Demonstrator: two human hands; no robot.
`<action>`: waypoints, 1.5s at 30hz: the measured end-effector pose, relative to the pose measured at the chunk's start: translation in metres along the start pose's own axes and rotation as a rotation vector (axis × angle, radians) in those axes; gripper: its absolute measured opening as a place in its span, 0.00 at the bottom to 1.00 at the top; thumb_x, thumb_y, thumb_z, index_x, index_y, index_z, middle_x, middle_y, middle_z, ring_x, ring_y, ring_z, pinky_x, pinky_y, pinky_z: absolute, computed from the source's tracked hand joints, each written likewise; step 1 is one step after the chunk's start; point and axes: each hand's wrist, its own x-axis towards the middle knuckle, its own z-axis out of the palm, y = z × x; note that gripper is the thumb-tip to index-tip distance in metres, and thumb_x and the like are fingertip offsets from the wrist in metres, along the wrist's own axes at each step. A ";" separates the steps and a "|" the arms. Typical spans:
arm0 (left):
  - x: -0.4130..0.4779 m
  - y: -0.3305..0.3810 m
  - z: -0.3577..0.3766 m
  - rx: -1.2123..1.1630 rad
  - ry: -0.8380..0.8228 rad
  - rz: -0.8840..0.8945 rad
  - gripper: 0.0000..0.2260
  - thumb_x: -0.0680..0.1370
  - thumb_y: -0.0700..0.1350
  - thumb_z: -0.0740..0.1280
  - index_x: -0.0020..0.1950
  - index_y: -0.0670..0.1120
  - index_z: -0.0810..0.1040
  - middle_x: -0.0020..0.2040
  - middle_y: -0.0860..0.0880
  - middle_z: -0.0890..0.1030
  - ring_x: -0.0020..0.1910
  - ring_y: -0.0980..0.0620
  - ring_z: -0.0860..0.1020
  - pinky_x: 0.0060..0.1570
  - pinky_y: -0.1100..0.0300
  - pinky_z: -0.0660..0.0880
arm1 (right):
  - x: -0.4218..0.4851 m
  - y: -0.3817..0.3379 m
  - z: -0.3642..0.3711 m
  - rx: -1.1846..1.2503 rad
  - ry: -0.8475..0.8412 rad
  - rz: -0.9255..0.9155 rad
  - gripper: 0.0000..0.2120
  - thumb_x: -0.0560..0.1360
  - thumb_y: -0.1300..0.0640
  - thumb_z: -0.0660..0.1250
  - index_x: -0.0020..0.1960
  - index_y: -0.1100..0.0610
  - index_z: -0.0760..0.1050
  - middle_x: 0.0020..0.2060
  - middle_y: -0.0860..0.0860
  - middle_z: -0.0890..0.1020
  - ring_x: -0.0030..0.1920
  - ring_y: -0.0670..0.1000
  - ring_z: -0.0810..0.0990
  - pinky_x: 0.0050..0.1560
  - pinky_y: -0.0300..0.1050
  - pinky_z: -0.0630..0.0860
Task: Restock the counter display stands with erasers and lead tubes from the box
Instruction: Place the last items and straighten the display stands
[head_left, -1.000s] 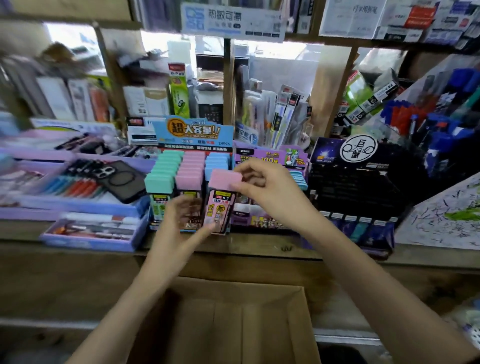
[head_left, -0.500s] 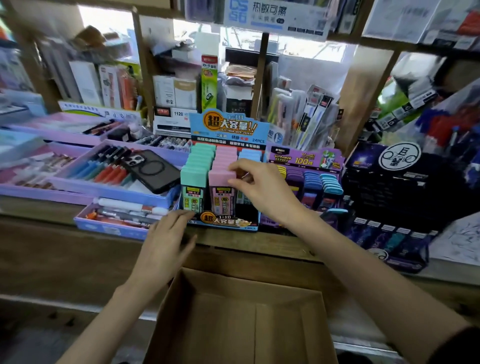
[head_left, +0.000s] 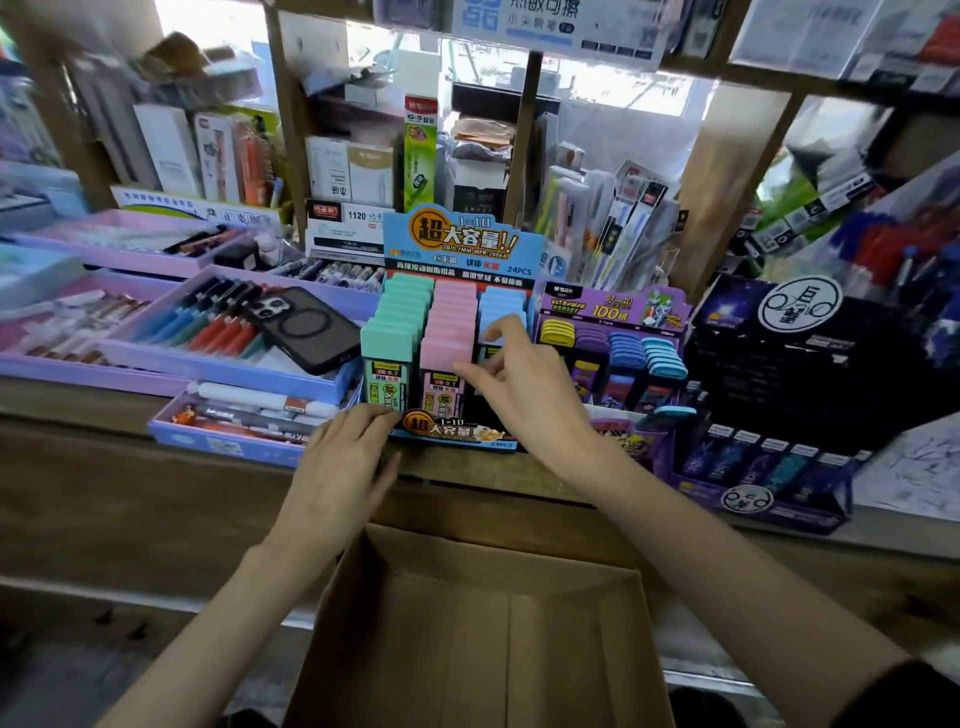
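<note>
A blue display stand (head_left: 460, 241) on the counter holds lead tubes in three columns: green (head_left: 387, 353), pink (head_left: 441, 364) and blue (head_left: 501, 306). My right hand (head_left: 524, 384) is at the stand's front, fingers spread, thumb and fingertips touching the right edge of the front pink tube, index finger raised by the blue column. The front of the blue column is hidden behind that hand. My left hand (head_left: 343, 462) lies flat with its fingertips against the stand's front left corner. An open cardboard box (head_left: 467, 623) sits below the counter between my arms; its visible inside looks bare.
Right of the blue stand is a purple stand (head_left: 613, 306) with yellow, purple and blue capped tubes, then a black display (head_left: 779, 374). Left are purple pen trays (head_left: 223, 364) with a black phone (head_left: 306, 327) on one. Packed shelves rise behind the wooden counter (head_left: 156, 467).
The pink tube held by my right hand went down into the front of the pink column. My left hand let go of it and dropped to the stand's front left corner.
</note>
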 end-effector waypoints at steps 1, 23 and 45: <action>0.002 0.001 0.001 -0.007 0.006 -0.002 0.18 0.70 0.38 0.74 0.58 0.39 0.78 0.53 0.42 0.79 0.51 0.40 0.79 0.49 0.47 0.75 | -0.007 0.005 0.001 -0.025 0.017 -0.018 0.16 0.77 0.46 0.63 0.56 0.56 0.68 0.39 0.51 0.80 0.40 0.51 0.80 0.41 0.50 0.78; -0.019 0.003 -0.001 -0.056 0.034 -0.058 0.12 0.70 0.38 0.74 0.52 0.40 0.78 0.48 0.43 0.78 0.45 0.42 0.77 0.43 0.48 0.77 | -0.083 0.028 0.032 -0.066 0.016 -0.121 0.09 0.75 0.64 0.66 0.54 0.62 0.80 0.50 0.55 0.82 0.52 0.56 0.78 0.54 0.48 0.71; 0.054 0.005 -0.023 -1.093 0.207 -0.507 0.18 0.78 0.58 0.60 0.66 0.55 0.73 0.52 0.73 0.74 0.50 0.79 0.70 0.47 0.74 0.65 | -0.005 -0.005 0.020 0.711 0.148 0.333 0.25 0.82 0.50 0.53 0.76 0.51 0.51 0.74 0.44 0.58 0.67 0.35 0.57 0.63 0.33 0.52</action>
